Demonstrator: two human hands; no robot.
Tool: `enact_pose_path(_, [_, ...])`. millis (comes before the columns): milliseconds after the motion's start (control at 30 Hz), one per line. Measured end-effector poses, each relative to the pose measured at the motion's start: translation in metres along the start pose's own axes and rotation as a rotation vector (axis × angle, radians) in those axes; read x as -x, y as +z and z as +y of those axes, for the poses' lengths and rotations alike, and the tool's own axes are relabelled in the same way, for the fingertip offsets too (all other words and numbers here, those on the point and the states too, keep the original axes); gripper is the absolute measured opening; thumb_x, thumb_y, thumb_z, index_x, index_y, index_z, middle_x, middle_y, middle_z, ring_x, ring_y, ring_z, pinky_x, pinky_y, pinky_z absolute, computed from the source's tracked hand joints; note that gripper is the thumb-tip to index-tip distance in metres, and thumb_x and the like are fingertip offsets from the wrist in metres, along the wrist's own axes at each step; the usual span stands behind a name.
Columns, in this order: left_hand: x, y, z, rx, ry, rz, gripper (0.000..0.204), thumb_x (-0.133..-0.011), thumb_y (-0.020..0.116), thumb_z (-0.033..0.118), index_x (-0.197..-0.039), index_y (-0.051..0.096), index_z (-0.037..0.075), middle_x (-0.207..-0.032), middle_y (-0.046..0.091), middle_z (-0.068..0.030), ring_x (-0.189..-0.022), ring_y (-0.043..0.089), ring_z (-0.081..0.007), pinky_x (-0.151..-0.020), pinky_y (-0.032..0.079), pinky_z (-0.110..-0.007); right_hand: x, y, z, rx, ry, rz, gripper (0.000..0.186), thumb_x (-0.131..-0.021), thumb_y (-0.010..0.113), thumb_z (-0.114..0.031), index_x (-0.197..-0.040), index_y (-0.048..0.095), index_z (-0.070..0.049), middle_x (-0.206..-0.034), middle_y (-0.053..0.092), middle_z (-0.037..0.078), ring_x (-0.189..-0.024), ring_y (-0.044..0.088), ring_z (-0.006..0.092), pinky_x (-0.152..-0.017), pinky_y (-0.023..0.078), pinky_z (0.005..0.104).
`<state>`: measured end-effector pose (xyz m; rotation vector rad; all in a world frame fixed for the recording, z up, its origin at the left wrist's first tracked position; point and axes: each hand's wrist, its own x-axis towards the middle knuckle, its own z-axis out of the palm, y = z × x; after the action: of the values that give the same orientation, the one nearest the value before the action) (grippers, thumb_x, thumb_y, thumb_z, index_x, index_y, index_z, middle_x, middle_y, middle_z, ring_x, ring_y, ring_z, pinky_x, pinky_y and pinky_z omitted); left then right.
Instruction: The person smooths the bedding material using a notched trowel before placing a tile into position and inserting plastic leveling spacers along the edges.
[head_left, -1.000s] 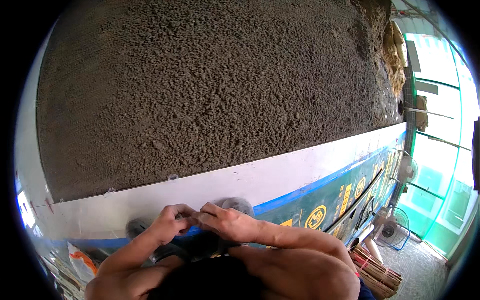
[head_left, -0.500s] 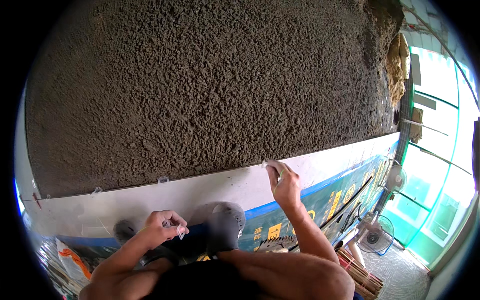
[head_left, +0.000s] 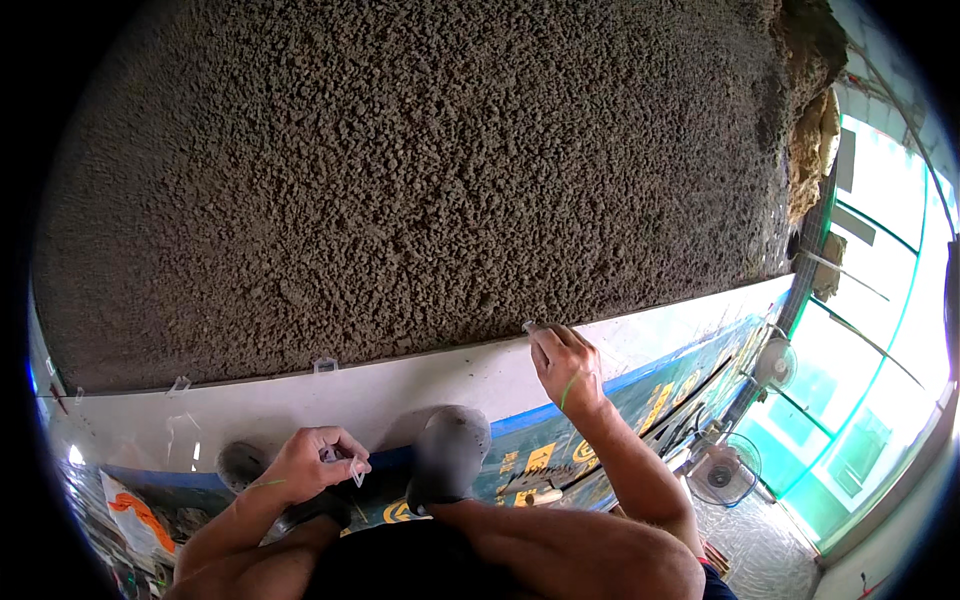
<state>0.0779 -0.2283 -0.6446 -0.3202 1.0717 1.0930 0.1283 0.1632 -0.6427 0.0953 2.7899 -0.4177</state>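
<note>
My left hand (head_left: 305,468) is closed on a small clear plastic clip (head_left: 357,472) above the lower part of a white slab (head_left: 660,330). My right hand (head_left: 568,372) pinches another clear clip (head_left: 529,326) at the slab's upper edge, where it borders a rough bed of damp grey-brown mortar (head_left: 440,170). Similar clips (head_left: 325,365) stand along that edge to the left. My two grey shoes (head_left: 450,445) rest on the slab and blue strip below my hands.
A green printed board (head_left: 560,460) with a blue strip runs below the slab. An orange-and-white bag (head_left: 135,520) lies lower left. Two fans (head_left: 720,472) stand at right by bright green-framed panels (head_left: 865,350). Torn sacking or rubble (head_left: 810,150) lines the mortar's right side.
From beside my left hand, my right hand has moved up and right to the slab's edge with a clip. My left hand has shifted slightly left and down. The view has shifted slightly.
</note>
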Motion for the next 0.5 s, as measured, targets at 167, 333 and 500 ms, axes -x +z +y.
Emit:
enact_pose_path(167, [-0.002,-0.002,-0.003,-0.001,0.034,0.006,0.022,-0.089,0.079,0.018,-0.098,0.073,-0.001,-0.083,0.074,-0.0038,-0.065,0.059,-0.0034,-0.059,0.046,-0.021,-0.004,-0.004,-0.006,-0.036,0.040,0.027,0.009,-0.087,0.073,-0.003,-0.096,0.071,-0.003,-0.091,0.073,0.012,-0.078,0.071,0.0307,-0.068,0.058,0.0399])
enact_pose_path(333, [0.000,-0.009,0.003,-0.124,-0.021,0.007,0.020,-0.090,0.078,0.017,-0.098,0.073,-0.001,-0.084,0.075,-0.0037,-0.071,0.063,-0.0038,-0.063,0.048,-0.021,-0.004,0.008,-0.024,-0.126,-0.051,0.014,0.017,-0.086,0.073,-0.002,-0.103,0.072,-0.002,-0.097,0.074,0.013,-0.085,0.073,0.0300,-0.075,0.061,0.0378])
enact_pose_path(500, [0.001,-0.006,-0.008,0.041,0.056,0.003,0.018,-0.090,0.077,0.016,-0.098,0.073,0.000,-0.086,0.075,-0.0046,-0.076,0.066,-0.0059,-0.067,0.050,-0.022,-0.009,0.004,-0.028,-0.076,-0.085,-0.034,0.022,-0.083,0.072,0.001,-0.105,0.072,-0.003,-0.102,0.071,0.011,-0.090,0.070,0.0300,-0.077,0.059,0.0398])
